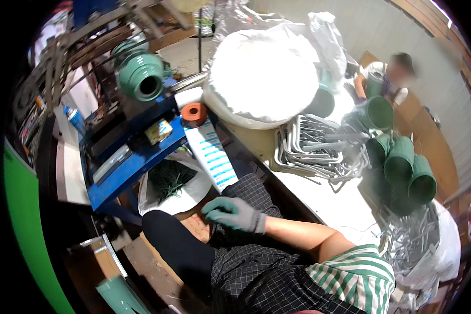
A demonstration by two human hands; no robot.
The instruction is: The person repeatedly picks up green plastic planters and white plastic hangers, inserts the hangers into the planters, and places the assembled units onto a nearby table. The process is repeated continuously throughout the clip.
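Note:
My right hand [236, 213], in a grey glove with green fingers, hovers over my lap near my knee. Its fingers are loosely bent and apart, and I see nothing between them. My left hand is out of sight. Beyond the right hand stands a white bag [196, 189] holding thin dark green strips [168, 179]. Close by lies a long white carton [209, 149] with blue markings, and an orange-brown roll [194, 113] sits at its far end.
A blue machine frame [136, 175] with a green motor-like housing [141, 76] stands at left. On the white table [345, 204] are a big white sack [261, 78], bent metal handles [309, 144] and several green cylindrical containers [400, 162]. Another person [374, 70] works at far right.

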